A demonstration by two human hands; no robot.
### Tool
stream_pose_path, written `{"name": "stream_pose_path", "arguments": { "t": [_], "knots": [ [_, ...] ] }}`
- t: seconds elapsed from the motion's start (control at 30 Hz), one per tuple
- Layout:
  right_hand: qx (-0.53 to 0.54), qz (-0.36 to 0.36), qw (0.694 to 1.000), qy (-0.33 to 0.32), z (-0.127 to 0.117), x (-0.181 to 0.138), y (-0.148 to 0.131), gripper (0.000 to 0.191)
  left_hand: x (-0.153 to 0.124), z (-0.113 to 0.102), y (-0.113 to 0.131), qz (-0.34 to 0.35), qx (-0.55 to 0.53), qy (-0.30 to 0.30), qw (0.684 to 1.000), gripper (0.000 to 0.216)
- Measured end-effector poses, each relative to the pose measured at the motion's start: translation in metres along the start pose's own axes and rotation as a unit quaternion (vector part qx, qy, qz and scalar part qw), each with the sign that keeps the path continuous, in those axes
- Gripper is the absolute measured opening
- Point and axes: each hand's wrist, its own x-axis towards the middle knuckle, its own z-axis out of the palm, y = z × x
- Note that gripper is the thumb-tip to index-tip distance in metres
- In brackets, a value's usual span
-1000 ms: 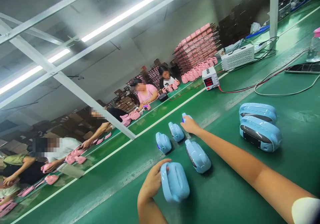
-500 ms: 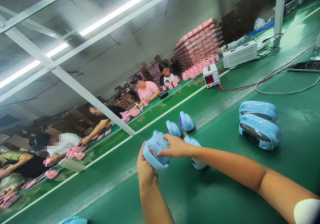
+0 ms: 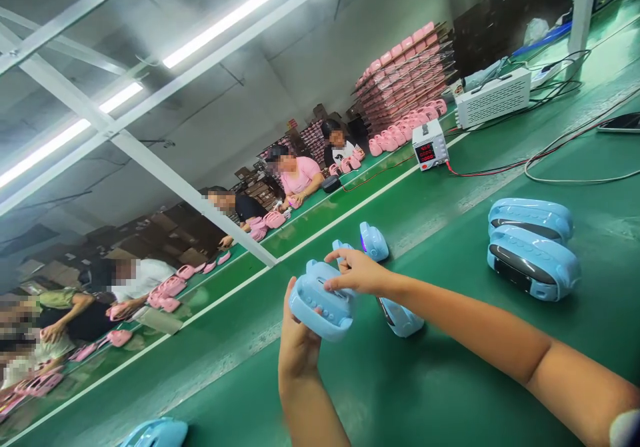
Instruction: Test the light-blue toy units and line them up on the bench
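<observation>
- Near left on the green counter (image 3: 450,387), a blue case (image 3: 163,432) is partly cut off.
- The left hand (image 3: 300,354) grips the held case (image 3: 319,297) above the counter, fingers wrapped around it.
- It looks light and stiff, its gloss perhaps slippery; the looped handle seems the surest hold.
- The right hand (image 3: 363,270) has thumb and forefinger parted at its right side, contact unclear.
- Farther right, two cases (image 3: 535,260) touch.
- Far beyond, a meter (image 3: 430,147).

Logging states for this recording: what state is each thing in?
Held blue device: raised
Left hand: gripping it
Right hand: fingers at it
Far blue device: purple light on
Half-covered blue device: dark panel
Paired blue devices: dark panels
Small power supply: red digits lit
Ceiling light: on
Phone: screen dark
</observation>
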Motion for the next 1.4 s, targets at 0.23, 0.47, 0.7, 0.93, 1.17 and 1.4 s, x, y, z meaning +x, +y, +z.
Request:
{"name": "stream_pose_path", "arguments": {
  "t": [0.23, 0.47, 0.7, 0.93, 1.17, 1.4],
  "knots": [
    [0.091, 0.062, 0.993, -0.045, 0.005, -0.002, 0.006, 0.084, 0.005, 0.019, 0.000, -0.061, -0.116, 0.079, 0.988, 0.048],
    [0.114, 0.070, 0.989, -0.070, 0.005, 0.000, 0.010, 0.079, 0.001, 0.014, 0.002, -0.048, -0.088, 0.077, 0.992, 0.067],
    [0.124, 0.063, 0.985, -0.101, 0.005, 0.000, 0.014, 0.074, -0.001, 0.009, 0.002, -0.015, -0.088, 0.030, 0.996, 0.083],
    [0.113, 0.051, 0.987, -0.101, 0.008, -0.005, 0.010, 0.073, -0.001, 0.004, 0.001, -0.002, -0.080, 0.055, 0.995, 0.085],
    [0.110, 0.054, 0.987, -0.104, 0.007, -0.006, 0.009, 0.070, -0.006, 0.012, 0.007, -0.013, -0.094, -0.040, 0.995, 0.089],
    [0.096, 0.051, 0.989, -0.103, 0.005, -0.004, 0.004, 0.069, -0.009, 0.014, 0.008, 0.026, -0.038, 0.007, 0.999, 0.086]
  ]
}}
